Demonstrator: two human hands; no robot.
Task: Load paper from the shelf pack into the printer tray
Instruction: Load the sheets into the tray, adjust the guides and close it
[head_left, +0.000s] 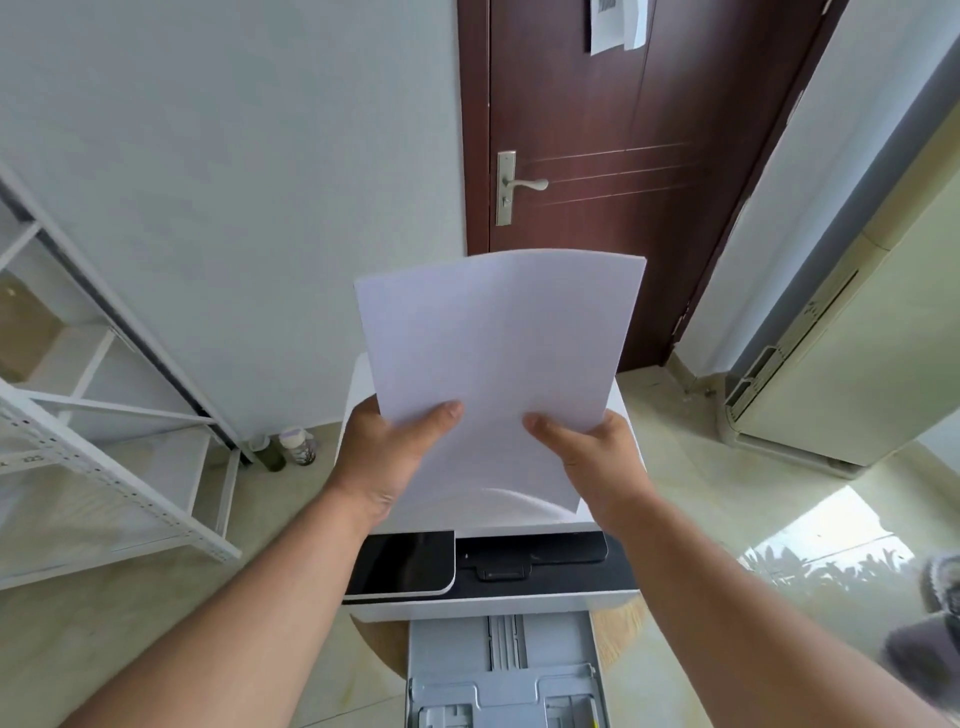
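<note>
- Up front, at the centre of the view, a stack of white paper (498, 374) is held in the air above the printer (488, 519), its top edge leaning toward twelve o'clock, where the brown door (623, 156) stands.
- At about eight o'clock of the stack, the left hand (384, 457) holds its lower left edge, thumb curled over the top face; the other fingers are hidden behind the sheets.
- At about four o'clock, the right hand (597, 457) has the same grip on the lower right edge, thumb on top and fingers underneath, out of sight.
- The sheets bow slightly between the two hands.
- Toward six o'clock of the printer, the grey paper tray (504, 670) is pulled out and appears to hold no paper, though only part of it shows.
- The printer seems to sit on a round wooden tabletop (618, 634).
- At nine o'clock stands a white metal shelf (104, 415); two small bottles (285, 447) stand on the floor by the wall.
- At three o'clock is a cream standing air conditioner (857, 338).
</note>
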